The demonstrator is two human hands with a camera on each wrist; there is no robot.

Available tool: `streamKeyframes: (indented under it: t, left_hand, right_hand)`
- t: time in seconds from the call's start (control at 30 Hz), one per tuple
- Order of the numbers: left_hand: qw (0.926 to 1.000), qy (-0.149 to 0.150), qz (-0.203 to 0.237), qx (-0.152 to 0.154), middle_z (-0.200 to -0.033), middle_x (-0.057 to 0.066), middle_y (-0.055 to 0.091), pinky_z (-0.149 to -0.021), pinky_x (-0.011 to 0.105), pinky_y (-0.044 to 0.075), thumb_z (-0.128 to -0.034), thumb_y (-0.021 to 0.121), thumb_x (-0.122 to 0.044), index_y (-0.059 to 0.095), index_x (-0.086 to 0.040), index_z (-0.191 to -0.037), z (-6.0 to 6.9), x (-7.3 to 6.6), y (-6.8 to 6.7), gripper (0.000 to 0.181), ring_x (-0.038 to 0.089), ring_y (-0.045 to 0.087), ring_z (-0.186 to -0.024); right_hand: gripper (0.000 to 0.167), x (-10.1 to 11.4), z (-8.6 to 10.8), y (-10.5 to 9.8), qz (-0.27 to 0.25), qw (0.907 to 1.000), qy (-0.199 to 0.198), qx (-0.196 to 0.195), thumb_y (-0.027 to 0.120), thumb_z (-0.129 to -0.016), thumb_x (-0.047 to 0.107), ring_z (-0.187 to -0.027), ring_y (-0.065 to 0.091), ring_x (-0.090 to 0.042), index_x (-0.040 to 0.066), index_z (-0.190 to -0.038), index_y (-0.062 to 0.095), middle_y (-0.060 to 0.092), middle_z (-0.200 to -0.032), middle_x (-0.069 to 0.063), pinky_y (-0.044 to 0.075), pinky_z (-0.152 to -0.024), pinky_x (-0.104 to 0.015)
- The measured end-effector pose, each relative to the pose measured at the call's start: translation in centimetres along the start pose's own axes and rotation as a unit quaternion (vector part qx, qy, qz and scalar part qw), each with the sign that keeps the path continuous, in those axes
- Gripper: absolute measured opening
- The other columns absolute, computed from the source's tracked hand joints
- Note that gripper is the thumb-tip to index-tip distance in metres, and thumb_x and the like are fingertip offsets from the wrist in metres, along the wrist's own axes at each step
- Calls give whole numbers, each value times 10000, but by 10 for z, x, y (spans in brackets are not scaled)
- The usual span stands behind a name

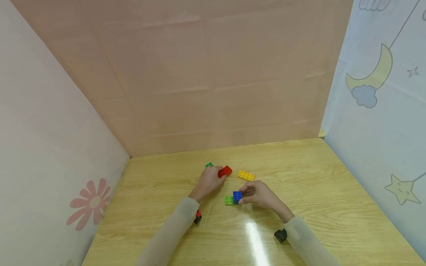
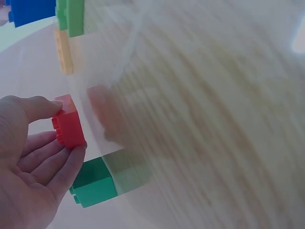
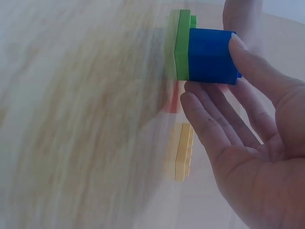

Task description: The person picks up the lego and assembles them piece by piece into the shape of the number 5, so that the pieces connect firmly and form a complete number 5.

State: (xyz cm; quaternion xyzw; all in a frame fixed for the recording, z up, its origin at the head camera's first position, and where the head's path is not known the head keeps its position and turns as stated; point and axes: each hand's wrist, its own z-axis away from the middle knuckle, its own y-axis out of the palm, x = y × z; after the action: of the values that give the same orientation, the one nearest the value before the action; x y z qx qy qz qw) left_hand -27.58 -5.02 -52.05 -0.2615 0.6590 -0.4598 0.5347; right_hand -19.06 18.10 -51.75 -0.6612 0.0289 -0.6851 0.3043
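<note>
Left hand (image 1: 209,181) farther forward than right hand (image 1: 261,194), both in a pinch, thumbs (image 2: 42,108) opposite fingers (image 3: 207,119).

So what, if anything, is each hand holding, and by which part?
Left hand holds red plastic brick by opposite sides, between thumb and fingers. Right hand holds blue plastic brick, thumb by its studded top; finger contact partly hidden.

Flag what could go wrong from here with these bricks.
1. The red brick might slip or twist: the left hand has only a pinch on it.
2. The dark green brick lies close to that hand, so it could get nudged.
3. The blue brick covers just one end of the light green brick; an uneven push from the right hand could tip the pair.
</note>
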Motion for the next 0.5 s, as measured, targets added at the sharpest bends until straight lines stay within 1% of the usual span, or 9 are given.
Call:
streamKeyframes:
  t: [0.17,0.27,0.4,0.5]
  left_hand:
    - [9998,68,185,-94,-1329,87,745,-908,360,597,-993,749,-294,704,-88,-1369,3,-1,-2,431,180,638,-992]
    - [9990,117,423,-80,-1352,91,734,-960,399,607,-987,757,-283,708,-82,-1362,5,-1,-4,428,198,657,-1067]
    - [9975,214,670,-59,-1345,99,736,-973,404,612,-985,760,-273,717,-62,-1344,9,0,-7,418,211,673,-1122]
    - [9965,320,769,-67,-1334,102,741,-974,399,618,-984,761,-269,728,-57,-1324,11,0,-10,402,220,683,-1153]
  right_hand:
    - [309,-2,-1,0,84,9999,47,-55,899,-842,204,-1096,762,-294,93,-1099,770,777,-1163,-92,638,-947,-417]
    - [309,-3,-1,0,75,9999,35,-60,900,-841,205,-1089,763,-293,90,-1095,768,779,-1155,-89,638,-945,-427]
    - [306,-4,-1,0,63,10000,-24,-54,896,-845,196,-1087,763,-295,83,-1098,766,777,-1156,-96,639,-941,-425]
    - [307,-5,-2,0,44,10000,-53,-47,894,-847,191,-1087,763,-296,78,-1102,765,776,-1157,-100,641,-938,-417]
